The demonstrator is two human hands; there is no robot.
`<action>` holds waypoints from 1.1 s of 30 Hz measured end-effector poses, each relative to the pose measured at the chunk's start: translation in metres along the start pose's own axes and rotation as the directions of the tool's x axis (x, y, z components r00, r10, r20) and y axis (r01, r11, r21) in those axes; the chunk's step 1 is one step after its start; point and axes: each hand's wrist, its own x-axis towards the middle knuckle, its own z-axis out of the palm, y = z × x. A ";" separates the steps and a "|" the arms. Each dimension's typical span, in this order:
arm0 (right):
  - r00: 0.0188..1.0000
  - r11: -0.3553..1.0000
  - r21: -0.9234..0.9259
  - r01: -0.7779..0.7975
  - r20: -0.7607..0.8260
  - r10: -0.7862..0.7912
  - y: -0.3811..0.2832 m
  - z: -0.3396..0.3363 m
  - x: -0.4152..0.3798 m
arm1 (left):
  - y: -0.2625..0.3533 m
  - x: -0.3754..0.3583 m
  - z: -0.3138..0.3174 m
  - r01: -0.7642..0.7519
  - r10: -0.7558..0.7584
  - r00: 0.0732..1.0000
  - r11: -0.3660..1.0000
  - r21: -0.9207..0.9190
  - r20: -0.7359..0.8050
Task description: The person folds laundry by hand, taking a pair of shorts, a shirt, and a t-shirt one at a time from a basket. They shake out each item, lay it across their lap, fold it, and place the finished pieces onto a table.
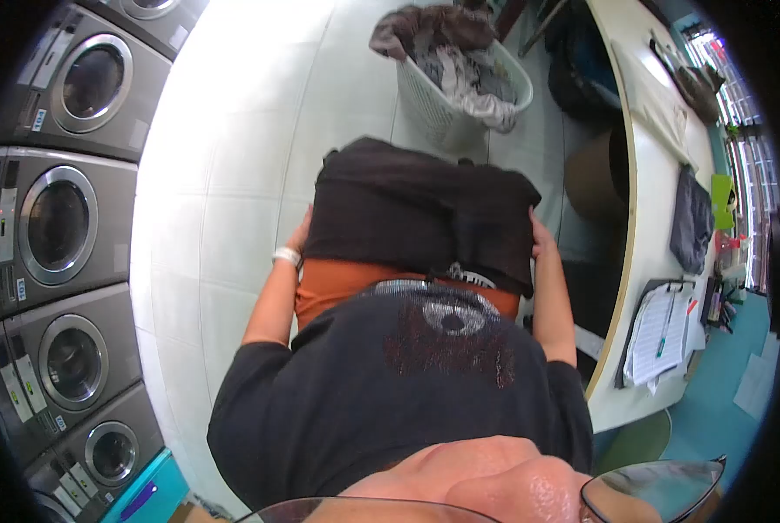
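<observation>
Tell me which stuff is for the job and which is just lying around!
Likely for the job:
- dark cloth, left hand and right hand at its sides
- maybe the laundry basket

Seemingly just lying on the table:
- papers
- teal pen
- grey cloth

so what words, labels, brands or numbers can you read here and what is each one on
"104": a small label on a front-loading machine.
"103": a similar label on the machine below it in the picture.
Too small or blurred: the third machine's label, the white lettering by the dark cloth's near edge, and the writing on the clipboard sheet.
No brand is readable.
</observation>
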 end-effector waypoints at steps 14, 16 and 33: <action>0.563 0.283 -0.959 0.030 -0.218 -0.798 0.016 -0.024 0.052 | 0.282 -0.075 0.055 -0.269 0.591 0.788 0.582 0.768 -0.172; 0.588 0.303 -0.952 0.035 -0.226 -0.777 0.012 -0.013 0.037 | 0.361 -0.134 0.117 -0.328 0.882 0.463 0.261 0.908 -0.086; 0.798 0.203 -0.929 -0.310 -0.371 -0.476 -0.025 -0.011 0.036 | 0.406 -0.124 0.095 -0.219 0.814 0.512 -0.184 0.958 0.273</action>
